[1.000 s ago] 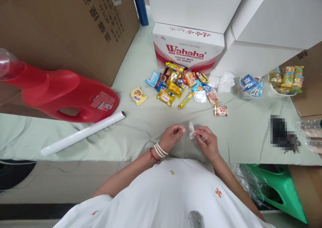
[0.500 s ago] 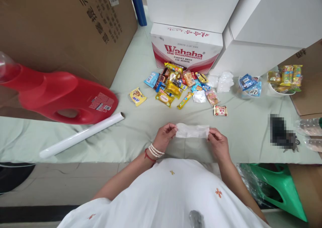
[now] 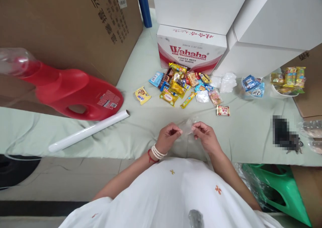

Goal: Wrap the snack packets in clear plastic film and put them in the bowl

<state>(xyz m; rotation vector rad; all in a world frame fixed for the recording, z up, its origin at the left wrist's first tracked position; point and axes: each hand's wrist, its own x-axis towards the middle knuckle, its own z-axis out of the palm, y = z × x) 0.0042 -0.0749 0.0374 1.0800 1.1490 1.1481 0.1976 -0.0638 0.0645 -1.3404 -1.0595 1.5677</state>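
Note:
My left hand point(image 3: 169, 136) and my right hand point(image 3: 205, 137) are close together over the pale green cloth point(image 3: 141, 127), each pinching an edge of a small clear plastic bag point(image 3: 186, 125) that hangs crumpled between them. Beaded bracelets and a red string circle my left wrist. Beyond the hands lies a heap of snack packets point(image 3: 181, 85). One yellow packet point(image 3: 142, 95) sits apart on the left, and a small red-and-white packet point(image 3: 222, 110) lies apart on the right.
A red detergent jug point(image 3: 72, 94) lies on its side at the left with a white paper roll point(image 3: 88, 131) before it. A Wahaha carton point(image 3: 191, 50), white boxes and a large brown carton point(image 3: 70, 26) line the back. Bowls of snacks point(image 3: 286, 82) stand right; a green stool point(image 3: 279, 187) is below.
Half a second ago the bag was stretched flat and wide between my hands; now my hands have come together and the bag is bunched between them.

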